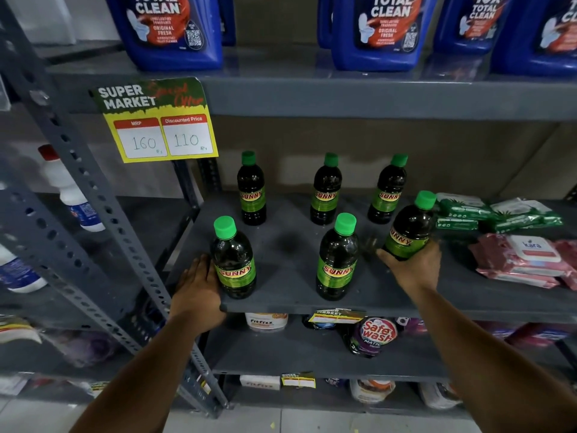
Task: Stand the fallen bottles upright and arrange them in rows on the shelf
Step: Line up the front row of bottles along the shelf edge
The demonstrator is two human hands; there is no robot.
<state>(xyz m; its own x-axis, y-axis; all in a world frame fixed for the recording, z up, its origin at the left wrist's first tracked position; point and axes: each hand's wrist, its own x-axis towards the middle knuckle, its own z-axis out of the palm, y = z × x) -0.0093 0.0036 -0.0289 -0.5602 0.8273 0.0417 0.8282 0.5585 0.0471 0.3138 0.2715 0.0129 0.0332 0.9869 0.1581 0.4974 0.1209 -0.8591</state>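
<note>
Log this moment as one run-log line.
left hand: against front-left bottle | right hand: gripping tilted bottle | shelf: five bottles upright

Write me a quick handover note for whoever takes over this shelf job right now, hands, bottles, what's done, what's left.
Left hand: resting against the front-left bottle, which stands upright.
Right hand: gripping a tilted bottle at the front right, not yet set down.
Done: three bottles upright in the back row; front-middle bottle upright.
Left: stand the tilted bottle to finish the front row on the shelf.
</note>
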